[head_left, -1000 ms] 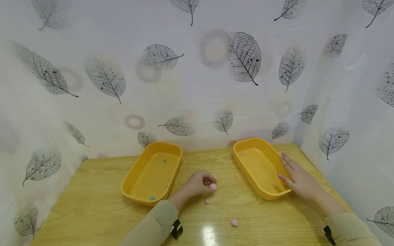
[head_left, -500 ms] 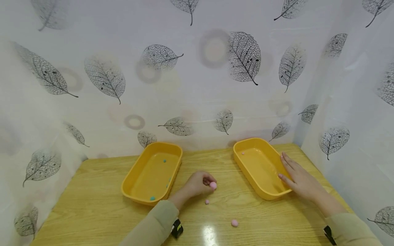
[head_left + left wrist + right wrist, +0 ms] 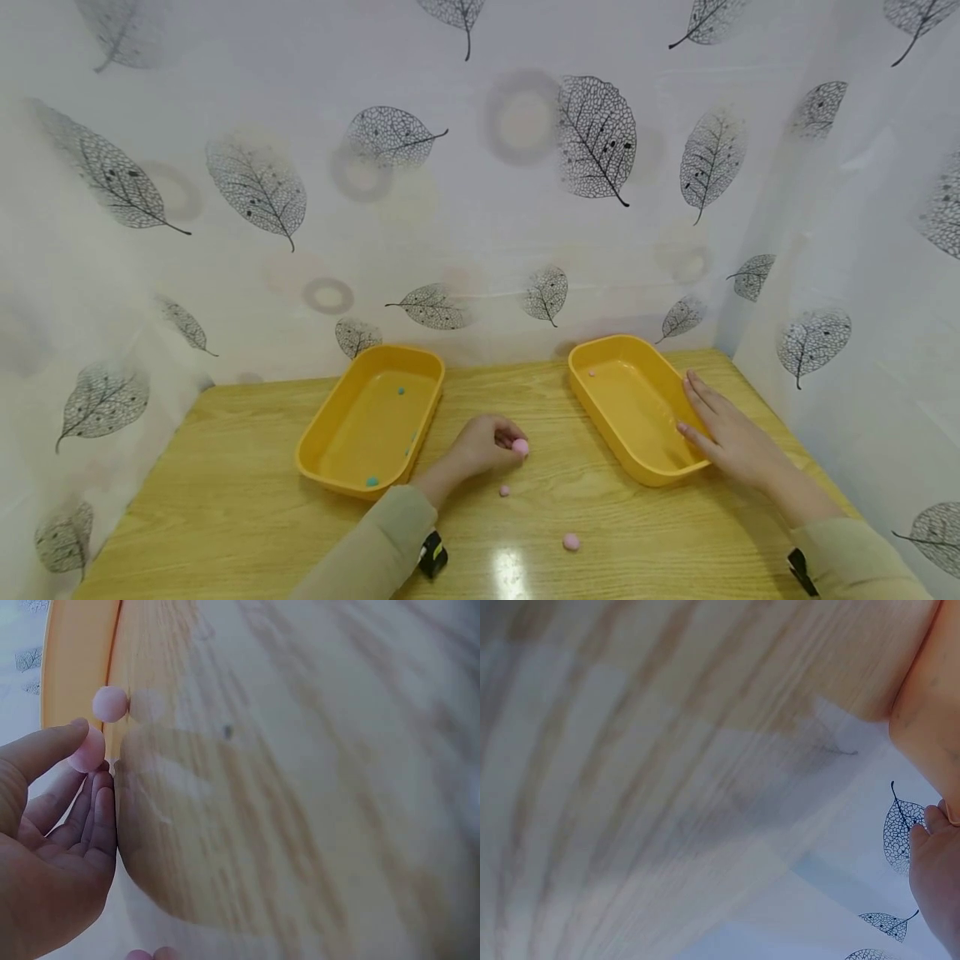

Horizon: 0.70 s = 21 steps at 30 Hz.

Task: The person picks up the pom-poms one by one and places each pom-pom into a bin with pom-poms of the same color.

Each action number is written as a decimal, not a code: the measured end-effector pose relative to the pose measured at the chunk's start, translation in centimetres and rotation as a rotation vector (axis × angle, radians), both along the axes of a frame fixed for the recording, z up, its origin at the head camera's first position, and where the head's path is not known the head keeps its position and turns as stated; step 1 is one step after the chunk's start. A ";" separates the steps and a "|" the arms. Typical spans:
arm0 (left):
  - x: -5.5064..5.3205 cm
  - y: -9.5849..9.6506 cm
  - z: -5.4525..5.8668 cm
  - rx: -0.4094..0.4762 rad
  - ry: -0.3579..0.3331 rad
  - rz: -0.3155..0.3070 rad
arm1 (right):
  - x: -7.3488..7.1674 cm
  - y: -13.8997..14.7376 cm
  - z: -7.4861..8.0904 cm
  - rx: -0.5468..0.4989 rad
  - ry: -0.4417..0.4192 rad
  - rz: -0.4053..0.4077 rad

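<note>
My left hand (image 3: 483,446) is over the table between two yellow trays. Its thumb and fingertips pinch a pink ball (image 3: 521,448), seen between them in the left wrist view (image 3: 88,752). Just below this hand lies a smaller pink ball (image 3: 505,491), and nearer the front is another pink ball (image 3: 572,542). My right hand (image 3: 731,433) rests on the right side of the right tray (image 3: 603,433), fingers extended along the rim and thumb reaching over it. In the right wrist view, fingers (image 3: 934,821) touch that tray's edge.
The left tray (image 3: 330,417) holds several small teal balls (image 3: 372,482). One tiny pink ball (image 3: 591,374) lies at the far end inside the right tray. A leaf-patterned curtain (image 3: 480,208) hangs behind and at both sides of the wooden table (image 3: 225,500).
The pink ball in my left fingertips has shifted slightly upward in the head view. My right hand, both trays and the loose balls have stayed put.
</note>
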<state>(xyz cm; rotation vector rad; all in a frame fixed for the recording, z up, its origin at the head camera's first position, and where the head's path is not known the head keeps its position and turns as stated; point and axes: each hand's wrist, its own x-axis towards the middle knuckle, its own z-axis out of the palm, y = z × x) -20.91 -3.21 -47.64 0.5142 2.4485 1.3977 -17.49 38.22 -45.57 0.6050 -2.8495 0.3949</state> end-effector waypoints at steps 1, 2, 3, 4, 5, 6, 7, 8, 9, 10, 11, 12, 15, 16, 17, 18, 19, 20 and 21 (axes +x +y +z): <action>0.0 0.0 0.0 0.002 0.001 0.001 | 0.0 0.0 0.0 0.001 0.002 0.000; 0.0 0.0 0.0 0.001 0.002 0.003 | 0.0 0.0 0.0 0.001 0.002 0.000; -0.1 0.0 0.0 -0.001 0.003 0.005 | 0.0 0.0 -0.1 0.003 0.005 -0.001; -0.1 0.1 -0.1 -0.005 0.003 0.006 | 0.0 0.0 -0.1 0.003 0.005 0.000; -0.1 0.1 -0.1 -0.007 0.005 0.007 | 0.0 0.0 -0.1 0.002 0.006 0.001; -0.1 0.1 -0.1 -0.009 0.006 0.008 | 0.0 0.0 -0.1 0.002 0.005 0.002; -0.2 0.1 -0.1 -0.011 0.006 0.009 | 0.0 0.1 -0.1 0.001 0.009 0.003; -0.2 0.2 -0.1 -0.017 0.007 0.011 | 0.0 0.1 -0.1 0.002 0.009 0.004; -0.2 0.2 -0.1 -0.020 0.007 0.012 | 0.0 0.1 -0.1 0.003 0.011 0.004; -0.2 0.2 0.0 -0.020 0.008 0.014 | 0.0 0.1 -0.1 0.002 0.010 0.005; -0.2 0.2 0.0 -0.022 0.011 0.014 | 0.0 0.1 -0.1 0.005 0.012 0.004; -0.2 0.2 0.0 -0.025 0.011 0.017 | 0.0 0.1 -0.2 0.005 0.010 0.005; -0.3 0.3 0.0 -0.038 0.017 0.021 | 0.0 0.1 -0.2 0.003 0.013 0.005; -0.3 0.3 0.0 -0.041 0.019 0.022 | 0.0 0.1 -0.2 0.002 0.009 0.005; -0.3 0.4 0.0 -0.045 0.019 0.024 | -0.1 0.1 -0.1 0.003 0.010 0.004; -0.3 0.5 0.0 -0.047 0.018 0.025 | -0.1 0.2 -0.2 0.001 0.007 0.004; -0.3 0.5 0.0 -0.046 0.020 0.025 | -0.1 0.1 -0.2 0.002 0.010 0.002; -0.3 0.6 0.0 -0.043 0.021 0.025 | -0.1 0.1 -0.2 0.005 0.008 0.000; -0.3 0.7 0.1 -0.037 0.026 0.023 | -0.1 0.2 -0.2 0.005 0.006 0.000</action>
